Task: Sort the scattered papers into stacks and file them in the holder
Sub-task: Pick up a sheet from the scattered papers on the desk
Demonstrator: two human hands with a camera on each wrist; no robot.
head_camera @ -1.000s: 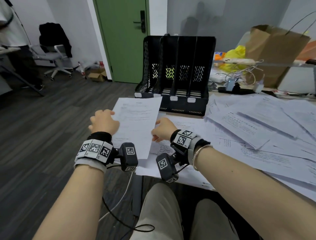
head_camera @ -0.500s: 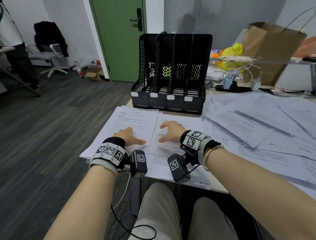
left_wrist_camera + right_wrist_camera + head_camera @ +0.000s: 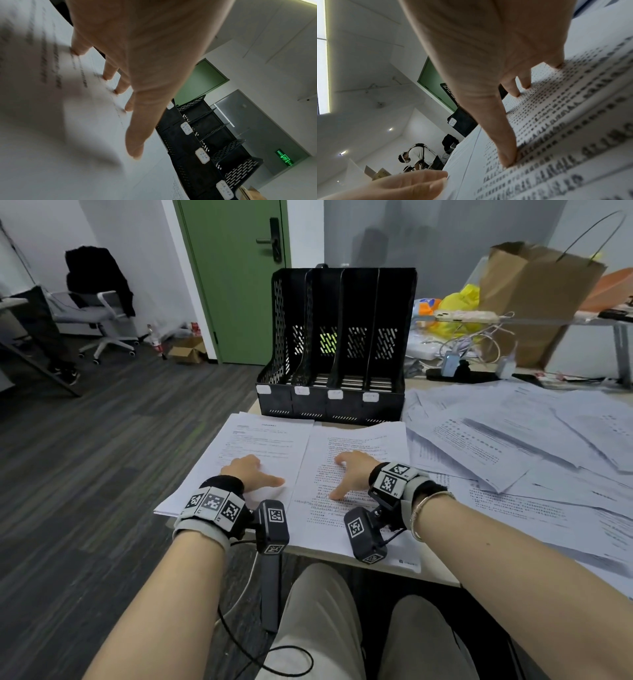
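Observation:
Two paper stacks lie side by side at the table's near left corner. My left hand [image 3: 251, 474] rests flat on the left stack [image 3: 260, 440], fingertips [image 3: 107, 77] spread and touching the sheet. On the right stack [image 3: 356, 440], dense with print, my right hand [image 3: 349, 474] presses with straight fingers [image 3: 513, 92] and thumb down. Neither hand holds a sheet. Just behind both stacks stands the black file holder [image 3: 337, 344] with several labelled slots [image 3: 202, 155]. Many loose printed papers [image 3: 513, 446] cover the table to the right.
A brown paper bag [image 3: 534, 299], yellow bags, cables and chargers crowd the table's far right. The left stack overhangs the table's left edge above dark floor. A green door [image 3: 236, 275] and an office chair [image 3: 99, 313] stand beyond. Another person [image 3: 418, 158] is across the room.
One second ago both hands held a sheet up by its edges. That sheet now lies on the left stack, and both hands have come down flat onto the two stacks.

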